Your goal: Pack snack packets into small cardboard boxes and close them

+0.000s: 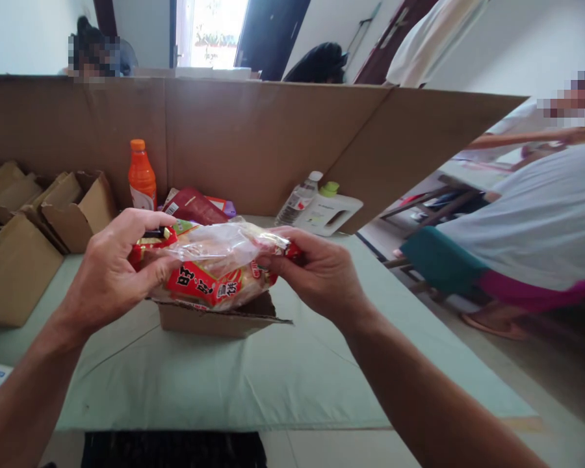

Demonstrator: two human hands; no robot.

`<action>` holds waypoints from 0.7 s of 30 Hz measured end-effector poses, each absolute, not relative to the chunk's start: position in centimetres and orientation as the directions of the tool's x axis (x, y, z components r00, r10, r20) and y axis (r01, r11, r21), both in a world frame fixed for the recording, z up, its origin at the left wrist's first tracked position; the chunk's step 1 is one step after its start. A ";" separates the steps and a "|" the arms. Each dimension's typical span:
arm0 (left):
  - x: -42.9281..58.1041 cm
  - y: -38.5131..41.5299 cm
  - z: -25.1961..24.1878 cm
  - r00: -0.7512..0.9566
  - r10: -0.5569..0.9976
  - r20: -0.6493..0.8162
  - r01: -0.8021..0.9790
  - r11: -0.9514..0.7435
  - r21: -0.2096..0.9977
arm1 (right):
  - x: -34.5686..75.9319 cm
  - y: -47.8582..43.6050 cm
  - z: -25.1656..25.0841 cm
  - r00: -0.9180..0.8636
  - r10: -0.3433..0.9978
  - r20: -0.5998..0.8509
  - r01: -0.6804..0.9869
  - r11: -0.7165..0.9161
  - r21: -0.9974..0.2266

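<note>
Both hands hold a clear plastic snack bag (214,263) with a red label and pale crackers inside. My left hand (112,270) grips its left end, fingers wrapped over the top and thumb under. My right hand (322,273) pinches the right end. The bag hangs just above a small open cardboard box (214,318) that sits on the pale green mat (253,377).
A tall cardboard wall (253,136) stands behind. Against it are an orange drink bottle (142,175), a dark red packet (195,207), a clear bottle (297,198) and a white jug (331,209). Several folded cardboard boxes (24,227) lie at left. A person (541,214) sits at right.
</note>
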State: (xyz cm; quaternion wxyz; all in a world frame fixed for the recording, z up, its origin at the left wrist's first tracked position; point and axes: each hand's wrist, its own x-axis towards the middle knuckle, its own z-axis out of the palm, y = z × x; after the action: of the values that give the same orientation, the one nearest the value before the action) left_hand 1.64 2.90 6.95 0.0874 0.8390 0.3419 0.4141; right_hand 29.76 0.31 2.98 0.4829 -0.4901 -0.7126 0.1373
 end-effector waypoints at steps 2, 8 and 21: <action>2.2 3.6 6.9 0.442 0.654 0.613 0.488 -0.749 0.447 | 30.2 0.4 2.7 -0.038 0.840 0.541 0.556 0.468 -0.687; 5.4 5.7 6.5 0.582 0.625 0.520 0.319 -0.764 0.561 | 33.0 -1.6 2.2 0.067 0.829 0.555 0.646 0.388 -0.658; 3.7 6.5 3.3 0.633 0.714 0.298 0.481 -0.665 0.572 | 32.1 -0.9 0.9 -0.148 0.833 0.534 0.700 0.470 -0.538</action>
State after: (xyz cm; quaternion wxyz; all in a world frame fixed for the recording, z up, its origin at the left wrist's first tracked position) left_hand 3.69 6.49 3.26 0.2260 0.8750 0.3415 0.2583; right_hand 32.12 -0.93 0.89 0.4090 -0.5085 -0.7533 0.0810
